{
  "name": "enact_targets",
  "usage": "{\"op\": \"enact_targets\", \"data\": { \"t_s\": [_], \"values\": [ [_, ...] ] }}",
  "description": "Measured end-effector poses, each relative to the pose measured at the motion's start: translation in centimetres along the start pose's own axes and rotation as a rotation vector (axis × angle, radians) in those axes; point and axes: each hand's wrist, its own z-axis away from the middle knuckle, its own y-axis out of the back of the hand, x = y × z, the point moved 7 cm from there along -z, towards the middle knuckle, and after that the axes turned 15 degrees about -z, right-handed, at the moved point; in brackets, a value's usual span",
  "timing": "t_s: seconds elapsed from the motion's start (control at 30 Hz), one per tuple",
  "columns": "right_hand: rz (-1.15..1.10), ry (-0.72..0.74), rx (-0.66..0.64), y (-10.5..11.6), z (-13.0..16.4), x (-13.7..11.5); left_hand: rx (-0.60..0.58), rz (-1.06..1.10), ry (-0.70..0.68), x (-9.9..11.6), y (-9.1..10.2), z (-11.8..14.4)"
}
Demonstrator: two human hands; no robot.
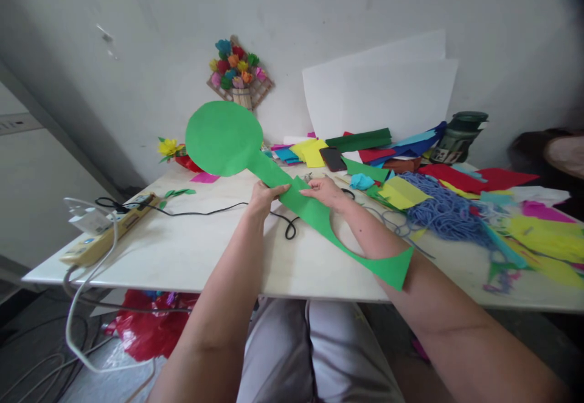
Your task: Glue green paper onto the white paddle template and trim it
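Observation:
A green paper cutout with a round disc at its far end and a long strip is held up over the white table. My left hand pinches the strip just below the disc. My right hand grips the strip a little farther along. The strip's near end drapes over my right forearm and shows a curved cut edge.
A power strip with cables lies at the table's left edge, and a black cord loops at the middle. Blue yarn, coloured paper scraps, a dark phone, a jar and white sheets crowd the right. Another person's arm shows far right.

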Motion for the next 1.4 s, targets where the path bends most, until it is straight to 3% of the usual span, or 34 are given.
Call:
{"op": "enact_targets", "data": {
  "t_s": [0.17,0.37,0.6,0.8,1.1,1.4],
  "values": [
    [-0.014,-0.035,0.016,0.3,0.1,0.0,-0.057,0.051,0.039,0.1,-0.7,0.4],
    [0.036,0.012,0.030,0.2,-0.1,-0.1,-0.009,0.017,0.012,0.2,-0.7,0.3],
    [-0.156,-0.072,0.001,-0.2,0.3,-0.1,-0.028,0.072,0.001,0.5,-0.7,0.3],
    [-0.186,-0.098,-0.003,-0.2,0.5,-0.1,-0.056,0.073,0.022,0.8,-1.1,0.7],
    [-0.043,-0.039,-0.030,0.1,0.0,0.4,-0.028,0.034,-0.029,0.5,-1.3,0.4],
    [-0.094,-0.086,-0.054,-0.4,0.2,0.5,-0.017,0.001,-0.065,0.9,-1.2,0.1]
  ]
}}
